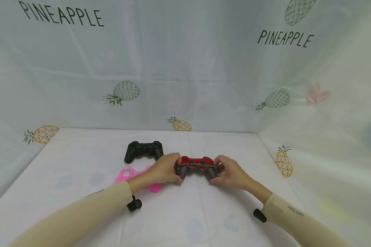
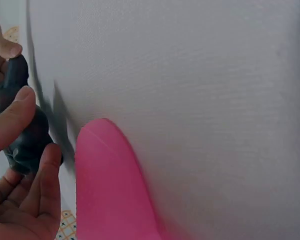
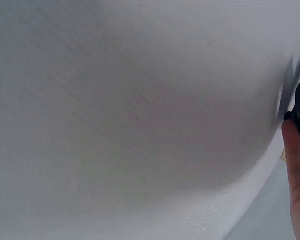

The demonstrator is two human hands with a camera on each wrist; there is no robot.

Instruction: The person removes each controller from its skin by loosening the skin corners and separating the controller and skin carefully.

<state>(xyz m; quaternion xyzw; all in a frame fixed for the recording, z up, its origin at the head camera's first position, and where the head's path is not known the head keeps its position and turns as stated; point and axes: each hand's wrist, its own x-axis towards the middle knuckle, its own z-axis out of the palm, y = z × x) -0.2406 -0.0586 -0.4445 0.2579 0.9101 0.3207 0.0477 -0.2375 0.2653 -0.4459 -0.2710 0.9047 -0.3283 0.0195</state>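
Right in the middle of the white tabletop (image 1: 80, 161), two hands hold one red game controller (image 1: 197, 161). It has a dark cover (image 1: 196, 168) partly around it, over the two handle ends nearest the person. The left hand (image 1: 165, 168) has its fingers curled round the left handle, and the right hand (image 1: 230, 171) has its fingers curled round the right handle. The controller is low, just above the tabletop or touching it; I cannot tell which. In the left wrist view, the fingers (image 2: 12, 117) wrap around a dark rounded handle (image 2: 27, 137), and a pink thing fills the bottom of that picture. The right wrist view shows mostly white cloth, with only the edge of a finger (image 3: 297, 175) beside a bit of something dark. A black game controller (image 1: 144, 150) lies flat on the tabletop, behind and to the left of the red one. A pink soft cover (image 1: 136, 176) lies on the tabletop too, just beside the left hand and partly hidden under the wrist. Both arms wear tan sleeves (image 1: 89, 212). White curtains (image 1: 185, 68) with pineapple pictures hang all around.
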